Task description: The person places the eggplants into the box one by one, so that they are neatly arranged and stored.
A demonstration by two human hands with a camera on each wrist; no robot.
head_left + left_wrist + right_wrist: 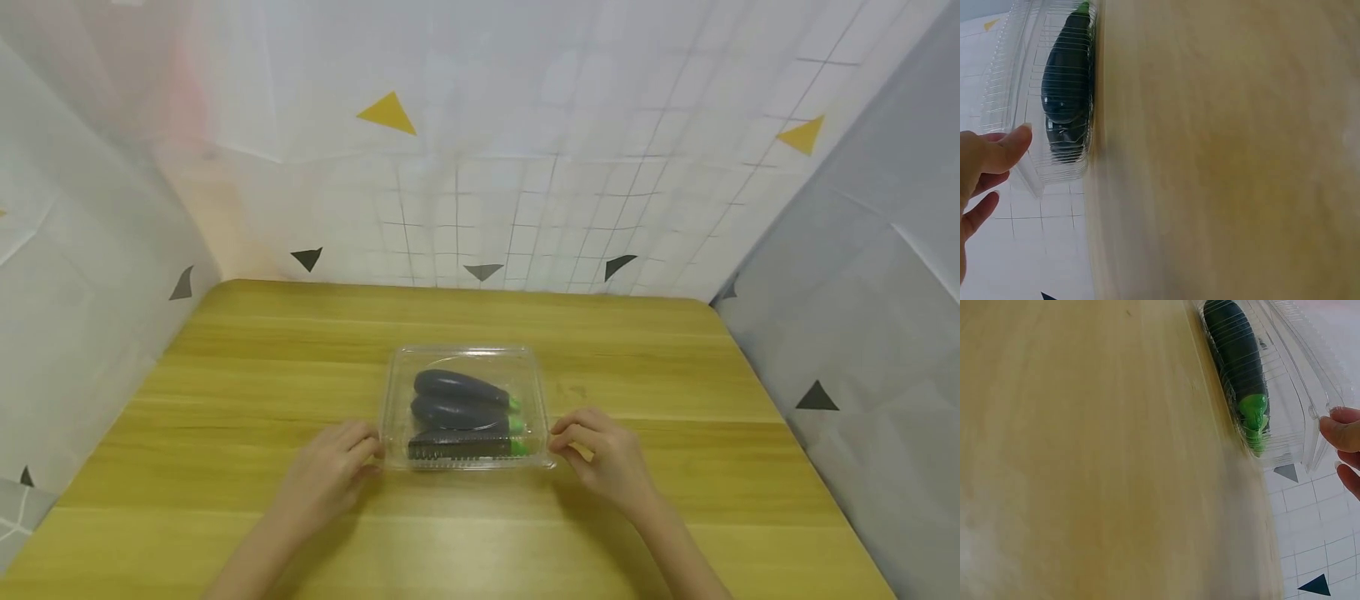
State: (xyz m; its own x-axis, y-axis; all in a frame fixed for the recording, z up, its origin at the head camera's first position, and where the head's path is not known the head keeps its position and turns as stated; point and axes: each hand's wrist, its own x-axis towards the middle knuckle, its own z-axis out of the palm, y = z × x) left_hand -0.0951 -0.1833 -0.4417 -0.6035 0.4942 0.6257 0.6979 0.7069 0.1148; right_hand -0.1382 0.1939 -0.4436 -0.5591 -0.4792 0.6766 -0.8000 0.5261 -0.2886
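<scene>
A clear plastic clamshell box (398, 392) stands on the wooden table, its lid over the base. Whether the lid is fastened I cannot tell. Inside lie three dark purple eggplants (459, 386) side by side, their green stem ends to the right. My left hand (326, 467) pinches the rim at the box's near left corner; the left wrist view shows the thumb (1015, 147) on the edge and fingers behind it. At the near right corner, my right hand (609, 462) pinches the rim between thumb (1338, 434) and forefinger.
The wooden table (225, 400) extends around the box on every side. White sheets with triangles and grid lines form a back wall (480, 183) and side walls (862, 317) along its edges.
</scene>
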